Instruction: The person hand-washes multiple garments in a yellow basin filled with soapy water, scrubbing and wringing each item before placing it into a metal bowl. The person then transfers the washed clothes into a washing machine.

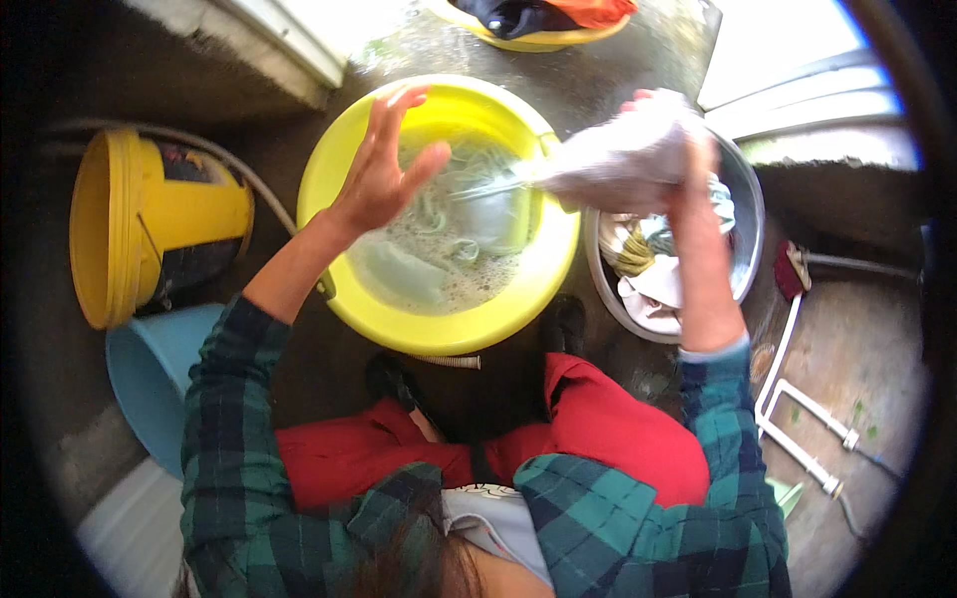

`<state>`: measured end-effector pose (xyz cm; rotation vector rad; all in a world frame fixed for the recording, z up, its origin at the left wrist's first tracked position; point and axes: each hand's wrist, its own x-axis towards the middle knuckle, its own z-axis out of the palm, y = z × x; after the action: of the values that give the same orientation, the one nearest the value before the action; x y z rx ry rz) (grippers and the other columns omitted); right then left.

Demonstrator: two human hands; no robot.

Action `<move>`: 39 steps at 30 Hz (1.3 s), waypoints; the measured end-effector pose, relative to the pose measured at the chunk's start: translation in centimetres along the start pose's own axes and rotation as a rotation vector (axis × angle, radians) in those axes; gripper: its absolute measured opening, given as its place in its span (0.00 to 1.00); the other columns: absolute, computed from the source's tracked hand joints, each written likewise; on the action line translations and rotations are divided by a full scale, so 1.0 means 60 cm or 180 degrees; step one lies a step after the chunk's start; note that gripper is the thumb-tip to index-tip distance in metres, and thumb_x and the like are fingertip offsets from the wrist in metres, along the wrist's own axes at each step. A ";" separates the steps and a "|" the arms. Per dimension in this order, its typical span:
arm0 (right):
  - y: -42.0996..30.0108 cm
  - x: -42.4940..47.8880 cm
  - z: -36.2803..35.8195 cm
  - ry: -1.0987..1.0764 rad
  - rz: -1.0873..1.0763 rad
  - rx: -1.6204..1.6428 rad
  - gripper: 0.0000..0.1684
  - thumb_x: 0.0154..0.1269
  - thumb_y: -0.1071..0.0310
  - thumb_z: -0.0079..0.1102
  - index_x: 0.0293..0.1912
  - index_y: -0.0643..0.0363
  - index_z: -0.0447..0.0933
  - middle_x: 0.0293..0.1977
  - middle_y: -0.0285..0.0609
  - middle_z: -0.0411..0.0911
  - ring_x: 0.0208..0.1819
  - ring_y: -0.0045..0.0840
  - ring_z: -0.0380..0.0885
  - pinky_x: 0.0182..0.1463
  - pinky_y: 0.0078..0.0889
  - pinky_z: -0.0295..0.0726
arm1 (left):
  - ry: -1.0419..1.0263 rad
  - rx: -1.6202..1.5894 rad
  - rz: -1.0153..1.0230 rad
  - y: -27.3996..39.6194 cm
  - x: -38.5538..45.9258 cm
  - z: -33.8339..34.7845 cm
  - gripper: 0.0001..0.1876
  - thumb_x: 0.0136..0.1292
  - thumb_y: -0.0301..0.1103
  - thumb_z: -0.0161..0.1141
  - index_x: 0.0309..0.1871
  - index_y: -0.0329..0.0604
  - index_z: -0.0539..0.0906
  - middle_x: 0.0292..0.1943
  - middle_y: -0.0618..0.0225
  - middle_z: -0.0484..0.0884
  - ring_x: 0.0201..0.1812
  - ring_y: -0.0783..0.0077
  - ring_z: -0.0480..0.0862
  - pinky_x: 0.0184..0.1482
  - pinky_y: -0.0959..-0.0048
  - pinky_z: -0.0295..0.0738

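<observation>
A large yellow plastic basin [437,333] stands before me, holding cloudy, bubbly water [441,258] with pale green cloth [407,276] in it. My left hand [389,168] is raised over the basin's left side, fingers apart and nothing in them. On the right, my right hand [699,168] grips a bundled, wet, pale cloth [624,161], blurred by motion. Water streams from the cloth toward the yellow basin. Below that hand is a grey metal basin [751,239] with several pieces of clothing [658,291], partly covered by my forearm.
A yellow bucket [112,232] lies on its side at left, near a hose [258,179] and a blue plastic tub [149,396]. Another yellow basin [542,39] with dark and orange clothes is ahead. White pipes [800,441] and a brush [792,270] lie right.
</observation>
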<state>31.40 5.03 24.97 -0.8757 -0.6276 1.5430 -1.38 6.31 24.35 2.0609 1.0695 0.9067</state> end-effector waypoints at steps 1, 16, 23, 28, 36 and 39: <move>-0.039 -0.003 -0.023 0.0813 -0.0340 -0.0780 0.24 0.62 0.58 0.48 0.50 0.69 0.69 0.43 0.49 0.76 0.45 0.32 0.76 0.50 0.35 0.76 | 0.0009 -0.0470 -0.0873 -0.021 -0.011 -0.003 0.36 0.58 0.49 0.59 0.63 0.40 0.59 0.61 0.53 0.63 0.62 0.54 0.63 0.65 0.56 0.54; 0.225 -0.045 0.089 -0.2030 -0.1110 -0.5973 0.44 0.43 0.58 0.71 0.61 0.49 0.63 0.65 0.57 0.52 0.66 0.50 0.52 0.64 0.44 0.60 | -0.1771 0.2377 -0.2079 -0.137 -0.125 0.127 0.46 0.53 0.51 0.62 0.71 0.50 0.48 0.70 0.47 0.43 0.70 0.46 0.47 0.63 0.45 0.53; 0.265 0.009 0.111 -0.1800 0.0258 -0.4862 0.22 0.44 0.78 0.52 0.44 0.59 0.73 0.35 0.51 0.77 0.40 0.42 0.76 0.44 0.38 0.74 | -0.0329 -0.1910 -0.3499 -0.208 -0.178 0.098 0.32 0.50 0.30 0.56 0.62 0.39 0.65 0.44 0.58 0.76 0.42 0.67 0.77 0.46 0.73 0.72; 0.130 -0.023 0.186 -0.1371 -0.0434 -0.3075 0.20 0.43 0.73 0.48 0.40 0.70 0.72 0.35 0.60 0.76 0.43 0.48 0.76 0.50 0.39 0.72 | -0.0498 -0.2987 -0.2842 -0.053 -0.087 -0.002 0.28 0.38 0.22 0.47 0.50 0.39 0.72 0.35 0.66 0.74 0.35 0.71 0.75 0.43 0.78 0.72; -0.061 -0.075 0.280 -0.1226 -0.1462 -0.2166 0.18 0.42 0.81 0.50 0.38 0.67 0.74 0.31 0.45 0.77 0.35 0.24 0.75 0.42 0.24 0.74 | -0.0093 -0.2564 -0.1980 0.120 -0.020 -0.121 0.17 0.46 0.29 0.48 0.41 0.36 0.73 0.38 0.66 0.74 0.39 0.74 0.76 0.42 0.76 0.75; -0.019 -0.067 0.216 -0.1126 -0.1439 -0.2610 0.17 0.44 0.82 0.56 0.39 0.61 0.73 0.35 0.38 0.74 0.38 0.23 0.74 0.44 0.24 0.73 | -0.0189 -0.3009 -0.2027 0.103 -0.025 -0.130 0.11 0.57 0.34 0.49 0.39 0.38 0.76 0.37 0.67 0.76 0.36 0.78 0.76 0.40 0.78 0.74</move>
<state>21.57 2.38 33.99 -0.9586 -1.6645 1.0098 -5.64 3.85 33.13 0.8881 0.9127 0.7781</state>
